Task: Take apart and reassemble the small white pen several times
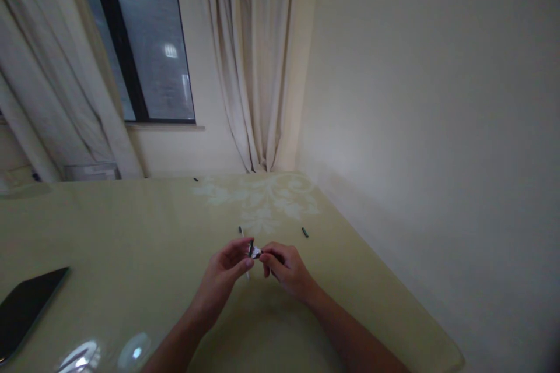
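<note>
Over the middle of the table, my left hand (219,277) pinches a small dark and silvery piece (255,252) between thumb and fingers. My right hand (289,268) is closed at the right end of the same piece, fingertips pressed together. The piece is too small to tell its kind. Beneath the hands lies a thin white stick (248,275), partly hidden by the left hand. Just beyond the fingers is a short dark piece (240,229), close to the stick's far end. A dark green, short rod (305,232) rests farther off to the right.
The table (131,233) has a glossy, pale greenish cover and meets a wall on the right. At the left edge lies a flat black device (28,309). Another tiny dark piece (196,179) sits near the back edge. Curtains (258,58) and a window (151,35) are behind.
</note>
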{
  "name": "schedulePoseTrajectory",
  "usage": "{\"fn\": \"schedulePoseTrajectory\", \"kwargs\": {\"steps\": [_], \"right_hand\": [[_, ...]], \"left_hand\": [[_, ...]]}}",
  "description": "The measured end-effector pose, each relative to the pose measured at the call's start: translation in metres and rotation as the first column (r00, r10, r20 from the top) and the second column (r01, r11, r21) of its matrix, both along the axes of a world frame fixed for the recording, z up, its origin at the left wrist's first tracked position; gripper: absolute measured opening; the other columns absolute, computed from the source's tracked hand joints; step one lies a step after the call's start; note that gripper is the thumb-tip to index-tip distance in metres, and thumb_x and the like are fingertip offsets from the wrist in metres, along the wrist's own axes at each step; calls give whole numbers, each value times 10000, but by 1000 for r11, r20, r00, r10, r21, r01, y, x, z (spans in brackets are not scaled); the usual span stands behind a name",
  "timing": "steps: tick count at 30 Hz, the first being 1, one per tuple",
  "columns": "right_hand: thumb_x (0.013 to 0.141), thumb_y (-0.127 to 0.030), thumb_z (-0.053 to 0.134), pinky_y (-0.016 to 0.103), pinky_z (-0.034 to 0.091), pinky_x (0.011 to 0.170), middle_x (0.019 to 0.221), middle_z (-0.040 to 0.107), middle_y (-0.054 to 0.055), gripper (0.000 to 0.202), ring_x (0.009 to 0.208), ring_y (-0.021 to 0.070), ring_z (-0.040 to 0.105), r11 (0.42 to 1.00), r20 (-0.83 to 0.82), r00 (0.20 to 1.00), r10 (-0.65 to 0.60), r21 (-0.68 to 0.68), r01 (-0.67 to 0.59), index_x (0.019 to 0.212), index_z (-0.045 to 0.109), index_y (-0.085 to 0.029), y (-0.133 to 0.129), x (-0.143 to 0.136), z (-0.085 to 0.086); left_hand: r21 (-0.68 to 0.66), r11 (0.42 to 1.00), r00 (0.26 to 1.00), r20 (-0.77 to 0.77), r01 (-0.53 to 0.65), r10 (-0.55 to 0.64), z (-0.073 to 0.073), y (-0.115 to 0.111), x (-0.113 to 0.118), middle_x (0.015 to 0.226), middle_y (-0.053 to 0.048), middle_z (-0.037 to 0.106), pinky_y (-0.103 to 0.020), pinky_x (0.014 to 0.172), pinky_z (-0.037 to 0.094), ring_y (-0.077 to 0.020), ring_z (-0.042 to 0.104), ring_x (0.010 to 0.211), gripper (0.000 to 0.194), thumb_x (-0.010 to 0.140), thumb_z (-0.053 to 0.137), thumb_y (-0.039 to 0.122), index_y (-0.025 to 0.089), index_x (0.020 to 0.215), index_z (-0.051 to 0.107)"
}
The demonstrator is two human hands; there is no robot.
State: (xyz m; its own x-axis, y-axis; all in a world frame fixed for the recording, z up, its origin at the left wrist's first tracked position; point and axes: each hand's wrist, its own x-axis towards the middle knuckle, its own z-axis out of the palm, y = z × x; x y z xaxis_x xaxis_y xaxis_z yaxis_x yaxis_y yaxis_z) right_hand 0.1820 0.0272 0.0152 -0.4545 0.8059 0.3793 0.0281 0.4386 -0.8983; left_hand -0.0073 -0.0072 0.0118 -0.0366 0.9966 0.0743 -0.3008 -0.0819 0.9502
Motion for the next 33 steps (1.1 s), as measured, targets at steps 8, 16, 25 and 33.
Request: {"fn": "schedulePoseTrajectory", "kwargs": {"steps": [8, 16, 25, 33], "right_hand": [[1012, -545, 580, 202, 355, 480, 609, 576, -19, 462, 466, 77, 469, 1000, -28, 1000, -15, -1, 15, 808, 722, -155, -3, -3, 2], [1013, -447, 606, 207, 451, 575, 754, 692, 24, 349, 574, 99, 577, 996, -43, 999, -10, 87, 14, 865, 749, -166, -3, -5, 7], [999, -492, 624, 215, 461, 575, 764, 722, 36, 378, 568, 106, 584, 995, -34, 999, -17, 98, 21, 885, 782, -168, -7, -3, 13], [994, -560, 604, 215, 461, 553, 742, 723, 37, 447, 544, 105, 575, 992, -53, 997, -47, 116, 53, 905, 797, -167, -10, -4, 17]], "left_hand": [[-5, 1000, 1000, 15, -12, 12, 0, 0, -1, 976, -58, 776, -315, 859, 536, -212, 697, 938, 548, 581, 987, 374, 236, 1075, 794], [18, 1000, 1000, 8, 5, -5, 1, -2, -2, 993, -61, 786, -303, 828, 535, -209, 704, 925, 515, 613, 970, 377, 228, 1070, 783], [58, 998, 1000, -27, 1, 0, 3, -3, -5, 1028, -73, 786, -323, 849, 552, -216, 717, 945, 486, 661, 949, 347, 225, 1100, 782], [89, 996, 999, -35, 1, 2, 8, -6, -3, 1020, -74, 796, -306, 812, 567, -219, 725, 935, 462, 661, 946, 349, 224, 1078, 790]]}}
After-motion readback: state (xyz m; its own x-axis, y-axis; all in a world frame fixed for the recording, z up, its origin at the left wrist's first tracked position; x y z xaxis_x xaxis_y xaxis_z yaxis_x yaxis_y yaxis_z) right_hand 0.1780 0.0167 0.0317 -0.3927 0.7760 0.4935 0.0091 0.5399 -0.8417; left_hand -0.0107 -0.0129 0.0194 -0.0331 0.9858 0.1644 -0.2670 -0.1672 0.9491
